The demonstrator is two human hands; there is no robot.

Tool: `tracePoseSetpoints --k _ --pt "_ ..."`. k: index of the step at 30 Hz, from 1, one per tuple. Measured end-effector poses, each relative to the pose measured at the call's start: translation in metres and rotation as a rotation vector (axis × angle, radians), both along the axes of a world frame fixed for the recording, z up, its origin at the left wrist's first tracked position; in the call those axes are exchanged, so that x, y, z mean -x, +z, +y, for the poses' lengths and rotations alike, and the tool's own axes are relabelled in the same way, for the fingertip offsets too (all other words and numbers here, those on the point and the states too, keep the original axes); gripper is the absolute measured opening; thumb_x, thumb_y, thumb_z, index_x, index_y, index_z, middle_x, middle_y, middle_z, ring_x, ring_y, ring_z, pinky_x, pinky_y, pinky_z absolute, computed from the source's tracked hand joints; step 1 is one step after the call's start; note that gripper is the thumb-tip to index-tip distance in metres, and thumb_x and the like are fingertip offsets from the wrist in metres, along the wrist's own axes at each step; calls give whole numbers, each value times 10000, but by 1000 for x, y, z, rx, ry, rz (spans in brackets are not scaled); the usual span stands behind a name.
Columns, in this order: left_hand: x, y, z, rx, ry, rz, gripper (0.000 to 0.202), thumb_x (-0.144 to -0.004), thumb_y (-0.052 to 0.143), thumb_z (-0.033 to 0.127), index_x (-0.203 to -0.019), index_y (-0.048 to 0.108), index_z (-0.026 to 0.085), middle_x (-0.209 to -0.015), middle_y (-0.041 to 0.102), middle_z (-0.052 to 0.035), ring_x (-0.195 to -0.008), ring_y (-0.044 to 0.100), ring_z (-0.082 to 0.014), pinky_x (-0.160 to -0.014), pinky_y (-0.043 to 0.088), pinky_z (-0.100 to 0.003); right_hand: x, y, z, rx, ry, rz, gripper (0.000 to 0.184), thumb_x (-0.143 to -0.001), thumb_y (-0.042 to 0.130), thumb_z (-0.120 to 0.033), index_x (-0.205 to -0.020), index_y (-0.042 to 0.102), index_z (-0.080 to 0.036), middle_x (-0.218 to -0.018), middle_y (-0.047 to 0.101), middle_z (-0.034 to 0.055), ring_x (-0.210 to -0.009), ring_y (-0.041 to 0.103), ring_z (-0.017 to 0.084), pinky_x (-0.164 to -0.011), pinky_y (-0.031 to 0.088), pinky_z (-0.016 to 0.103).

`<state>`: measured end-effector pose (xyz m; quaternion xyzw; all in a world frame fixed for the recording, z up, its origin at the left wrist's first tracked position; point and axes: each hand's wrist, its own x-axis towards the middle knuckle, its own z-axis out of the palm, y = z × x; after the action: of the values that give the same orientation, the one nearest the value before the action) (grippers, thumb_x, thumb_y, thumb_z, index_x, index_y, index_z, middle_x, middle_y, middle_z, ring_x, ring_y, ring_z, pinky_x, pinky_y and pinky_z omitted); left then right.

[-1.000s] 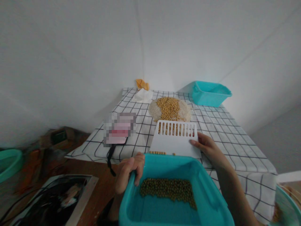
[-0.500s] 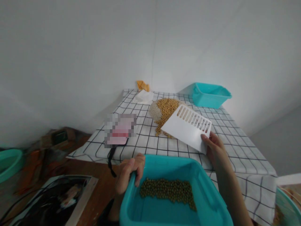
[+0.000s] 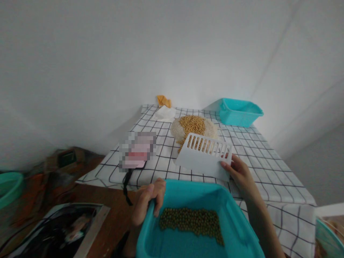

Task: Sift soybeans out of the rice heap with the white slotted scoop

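Note:
My left hand (image 3: 146, 202) grips the near-left rim of a turquoise plastic tub (image 3: 236, 229) tilted toward me; a band of green beans (image 3: 192, 221) lies in its bottom. My right hand (image 3: 240, 173) holds a white slotted scraper board (image 3: 202, 161) by its right edge, held low over the checked cloth just in front of a pile of yellow soybeans (image 3: 192, 125) ringed with white rice (image 3: 176, 127).
The checked tablecloth (image 3: 268, 168) covers the table. A second turquoise tub (image 3: 239, 113) stands at the far right corner. A white cloth (image 3: 163, 114) and an orange scrap (image 3: 163, 101) lie at the back. A blurred pink item (image 3: 137, 150) with black strap sits left.
The scraper, first tipped over the tub's far rim, swung out right over the pile and now sits lower and flatter before the pile. My left hand kept its hold on the tub.

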<state>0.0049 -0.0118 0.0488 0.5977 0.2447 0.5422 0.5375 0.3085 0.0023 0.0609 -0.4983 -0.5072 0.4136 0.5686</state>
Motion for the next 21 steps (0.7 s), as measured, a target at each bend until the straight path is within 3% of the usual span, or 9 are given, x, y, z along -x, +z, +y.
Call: tracePoseSetpoints --k 5,9,13,16,21 --pt "-3 -4 -1 -1 28 -37 650 -1056 278 356 -439 441 230 -414 409 7 -486 359 -187 -789 353 -418 1 -4 1 -4 -86 -45 437 -809 814 -458 -1183 742 -244 -1036 817 84 -874 762 286 -651 599 353" --pt "-4 -6 -1 -15 38 -55 654 -1059 271 349 -438 431 224 -406 411 9 -476 355 -180 -772 345 -411 -1 -7 2 -37 -273 51 446 -827 793 -459 -1216 723 -253 -1087 811 80 -916 765 298 -714 607 378" --pt "-2 -6 1 -1 25 -18 662 -1059 274 377 -436 441 225 -400 435 -1 -493 389 -189 -802 358 -417 -7 -8 3 -97 -361 155 421 -828 789 -421 -1209 719 -256 -1174 790 79 -1036 747 298 -793 610 386" --pt "-1 -6 2 -11 28 29 686 -1063 254 389 -419 430 232 -375 411 -7 -488 396 -195 -793 369 -422 -18 -8 6 -89 -417 181 394 -803 816 -416 -1153 736 -253 -1113 799 69 -997 749 283 -757 600 365" --pt "3 -3 2 -28 -19 49 664 -1070 250 371 -447 429 226 -422 451 -10 -521 439 -195 -824 376 -421 -43 9 25 -163 -488 88 402 -764 841 -429 -1101 753 -229 -1097 797 76 -949 745 273 -790 580 381"
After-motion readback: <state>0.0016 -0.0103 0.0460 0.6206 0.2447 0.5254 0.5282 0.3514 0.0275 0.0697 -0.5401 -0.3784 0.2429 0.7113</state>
